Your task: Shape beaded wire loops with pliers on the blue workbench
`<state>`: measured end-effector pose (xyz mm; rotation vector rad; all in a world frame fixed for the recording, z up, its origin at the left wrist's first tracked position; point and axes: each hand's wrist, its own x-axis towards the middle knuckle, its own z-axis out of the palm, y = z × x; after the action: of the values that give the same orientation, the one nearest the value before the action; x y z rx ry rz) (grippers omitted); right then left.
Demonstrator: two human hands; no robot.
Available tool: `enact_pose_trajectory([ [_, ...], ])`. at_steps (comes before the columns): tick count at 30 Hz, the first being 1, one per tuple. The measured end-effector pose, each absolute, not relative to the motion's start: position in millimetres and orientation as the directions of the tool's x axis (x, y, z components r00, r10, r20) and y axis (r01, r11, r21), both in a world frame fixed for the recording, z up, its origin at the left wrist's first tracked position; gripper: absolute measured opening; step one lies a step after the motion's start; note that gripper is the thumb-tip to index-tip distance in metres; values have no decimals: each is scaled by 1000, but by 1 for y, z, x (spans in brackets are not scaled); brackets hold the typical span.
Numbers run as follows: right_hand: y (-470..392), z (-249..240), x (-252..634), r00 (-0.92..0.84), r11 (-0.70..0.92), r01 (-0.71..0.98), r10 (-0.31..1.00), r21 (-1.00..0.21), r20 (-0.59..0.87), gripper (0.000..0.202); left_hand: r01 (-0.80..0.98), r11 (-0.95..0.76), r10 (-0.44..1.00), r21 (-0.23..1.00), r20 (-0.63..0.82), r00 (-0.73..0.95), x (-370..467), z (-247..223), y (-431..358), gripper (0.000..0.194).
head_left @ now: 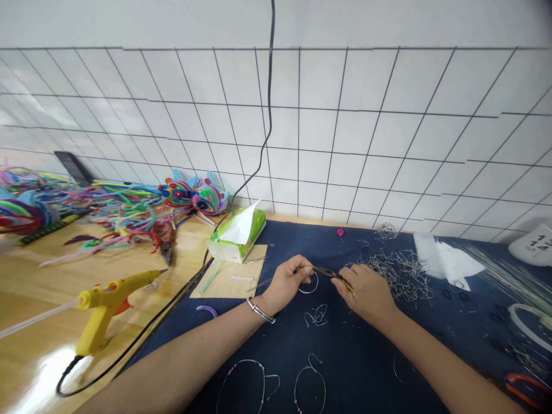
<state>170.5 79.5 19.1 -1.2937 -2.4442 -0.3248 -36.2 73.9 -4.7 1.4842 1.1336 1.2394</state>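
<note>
My left hand (290, 282), with a silver bangle at the wrist, pinches a thin wire loop (316, 284) that hangs below the fingertips. My right hand (368, 290) is closed round the yellow handles of a pair of pliers (331, 273). Their jaws point left and meet the wire close to my left fingertips. On the dark blue cloth (276, 333) below lies a small tangle of bent wire (317, 315). Nearer to me lie two wire rings with pink beads, a left one (263, 379) and a right one (324, 386).
A heap of wire pieces (399, 273) lies right of my hands, beside long straight wires (509, 276). A tissue pack (241, 233) stands behind on the left. The wooden table holds a yellow glue gun (101, 310), another pair of pliers (166, 247) and colourful pipe cleaners (125, 213).
</note>
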Motion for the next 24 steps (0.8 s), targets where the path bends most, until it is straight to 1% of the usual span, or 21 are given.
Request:
enact_pose_trajectory([
  [5,80,17,169,-501,548,836,760,5,415,34,-19,-145,985,989,146,86,-34,-5,74,17],
  [10,80,12,168,-439,515,854,793,-79,422,32,-135,-84,990,987,98,98,-32,-6,76,24],
  [18,80,7,169,-416,506,844,826,-175,381,30,-84,-70,993,994,78,91,-33,-9,78,24],
  [21,81,9,169,-429,511,818,848,-264,310,32,-76,-78,993,994,85,84,-34,-9,78,22],
  [24,82,15,169,-463,506,762,862,-404,208,36,-66,-89,992,994,95,88,-35,-8,78,20],
])
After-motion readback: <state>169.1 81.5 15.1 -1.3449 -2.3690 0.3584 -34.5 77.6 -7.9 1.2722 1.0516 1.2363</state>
